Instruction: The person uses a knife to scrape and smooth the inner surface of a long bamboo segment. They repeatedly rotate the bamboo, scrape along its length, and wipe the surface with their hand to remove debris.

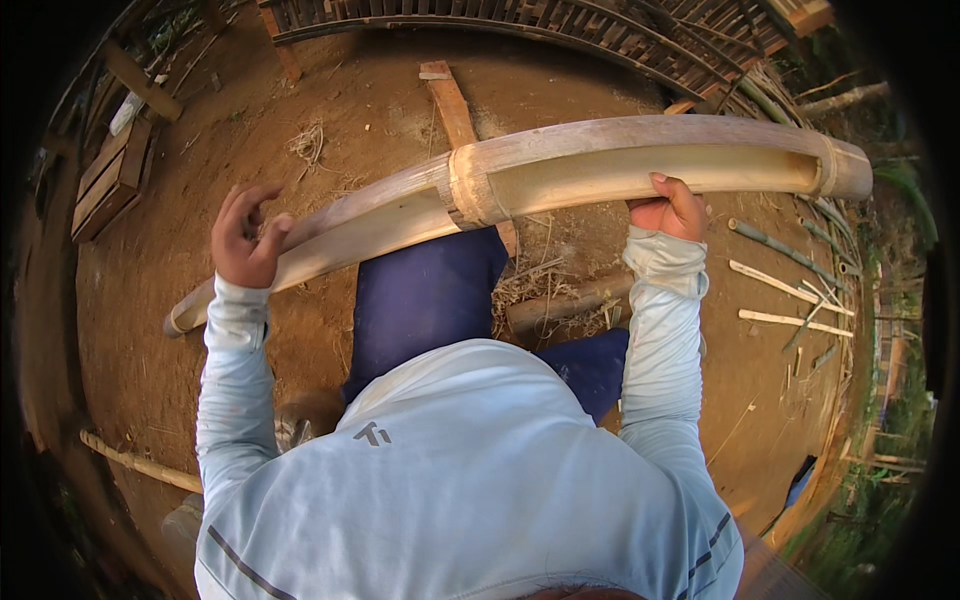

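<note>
A long bamboo pole (560,133) with openings cut along its side lies crosswise in front of me, its right end higher in the picture. Pale inner walls show in the two long hollows, with a node ring between them. My right hand (672,210) grips the near rim of the right hollow, thumb inside and the other fingers mostly hidden beneath. Over the left part of the pole, my left hand (250,238) has its fingers loosely bent and apart from the thumb; whether its palm touches the pole I cannot tell. My knee in dark blue trousers (425,285) sits under the pole's middle.
A wooden plank (450,105) lies beyond the pole on the dirt floor. Bamboo sticks (795,318) are scattered at the right. A wooden box (115,180) stands at the far left, and a slatted bamboo structure (500,20) spans the back. A log (570,303) and fibre shavings lie near my knees.
</note>
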`<act>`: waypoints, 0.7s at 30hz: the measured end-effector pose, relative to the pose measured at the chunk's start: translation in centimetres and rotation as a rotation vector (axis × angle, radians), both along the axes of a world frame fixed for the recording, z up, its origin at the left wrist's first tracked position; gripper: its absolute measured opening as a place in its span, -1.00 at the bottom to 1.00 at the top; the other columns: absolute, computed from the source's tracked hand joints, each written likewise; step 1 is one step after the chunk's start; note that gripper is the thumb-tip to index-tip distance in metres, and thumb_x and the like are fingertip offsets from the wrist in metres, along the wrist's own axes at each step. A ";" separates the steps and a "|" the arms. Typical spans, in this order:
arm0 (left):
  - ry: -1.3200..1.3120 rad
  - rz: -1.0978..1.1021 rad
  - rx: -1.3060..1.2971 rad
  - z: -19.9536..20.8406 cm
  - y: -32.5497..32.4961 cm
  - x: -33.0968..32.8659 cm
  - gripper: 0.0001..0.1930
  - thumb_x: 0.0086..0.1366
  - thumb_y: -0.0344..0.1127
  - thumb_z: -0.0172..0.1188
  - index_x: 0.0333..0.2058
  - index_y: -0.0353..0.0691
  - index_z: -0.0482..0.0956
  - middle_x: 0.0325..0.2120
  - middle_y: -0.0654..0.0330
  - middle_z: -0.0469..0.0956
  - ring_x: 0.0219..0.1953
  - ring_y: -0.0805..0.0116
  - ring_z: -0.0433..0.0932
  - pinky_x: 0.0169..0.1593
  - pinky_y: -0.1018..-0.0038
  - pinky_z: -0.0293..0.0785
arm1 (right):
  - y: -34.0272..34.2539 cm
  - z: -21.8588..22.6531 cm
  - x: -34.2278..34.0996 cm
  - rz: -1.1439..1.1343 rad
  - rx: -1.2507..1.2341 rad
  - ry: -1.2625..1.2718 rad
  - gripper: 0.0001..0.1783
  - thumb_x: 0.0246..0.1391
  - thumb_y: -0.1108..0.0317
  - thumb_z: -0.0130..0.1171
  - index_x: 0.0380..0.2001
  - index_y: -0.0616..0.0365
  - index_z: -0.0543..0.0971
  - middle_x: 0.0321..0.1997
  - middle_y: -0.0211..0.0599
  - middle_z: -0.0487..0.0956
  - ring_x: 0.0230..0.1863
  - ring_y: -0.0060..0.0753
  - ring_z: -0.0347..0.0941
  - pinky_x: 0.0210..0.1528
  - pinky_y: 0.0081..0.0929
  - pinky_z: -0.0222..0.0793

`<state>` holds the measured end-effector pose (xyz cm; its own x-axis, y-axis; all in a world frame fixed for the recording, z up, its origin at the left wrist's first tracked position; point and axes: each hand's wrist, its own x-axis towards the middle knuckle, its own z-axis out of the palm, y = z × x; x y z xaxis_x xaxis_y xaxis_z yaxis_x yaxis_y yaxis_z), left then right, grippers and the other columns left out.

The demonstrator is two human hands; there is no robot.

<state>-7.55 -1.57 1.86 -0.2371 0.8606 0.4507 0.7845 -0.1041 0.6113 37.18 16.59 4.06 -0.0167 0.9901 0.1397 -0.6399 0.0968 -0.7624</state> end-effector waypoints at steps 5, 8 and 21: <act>0.210 -0.612 0.027 3.1 9.2 3.2 -0.18 -0.06 0.24 0.51 0.04 -0.29 0.60 -0.04 0.02 0.61 0.00 0.09 0.57 0.07 0.29 0.48 | -0.1 0.6 0.4 0.093 -0.085 -0.115 -0.64 0.05 0.57 0.19 -0.03 0.35 0.48 -0.07 -0.13 0.53 0.01 -0.13 0.51 0.00 0.05 0.57; -0.120 -0.665 -0.293 1.2 10.2 4.8 -0.07 -0.14 0.23 0.54 0.10 -0.35 0.55 0.00 -0.11 0.60 0.07 0.01 0.58 0.17 0.25 0.45 | -0.6 0.9 0.6 0.042 -0.165 -0.257 -0.59 0.10 0.45 0.26 0.01 0.36 0.45 -0.01 -0.16 0.53 0.04 -0.17 0.50 0.02 -0.04 0.56; -0.090 -0.610 -0.400 1.2 9.3 5.8 -0.23 -0.10 0.08 0.51 -0.03 -0.45 0.61 -0.17 -0.10 0.67 -0.08 0.09 0.65 0.08 0.30 0.48 | -9.7 0.6 -7.7 -0.269 0.871 -1.558 -0.34 -0.02 -0.01 0.38 0.05 0.18 0.48 0.01 -0.14 0.59 0.16 -0.13 0.46 0.44 0.05 -0.14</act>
<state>-1.76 7.77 3.04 0.3157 0.9458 0.0763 0.6033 -0.2621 0.7532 29.48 6.90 4.61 -0.4952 0.6467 0.5802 0.6371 0.7243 -0.2636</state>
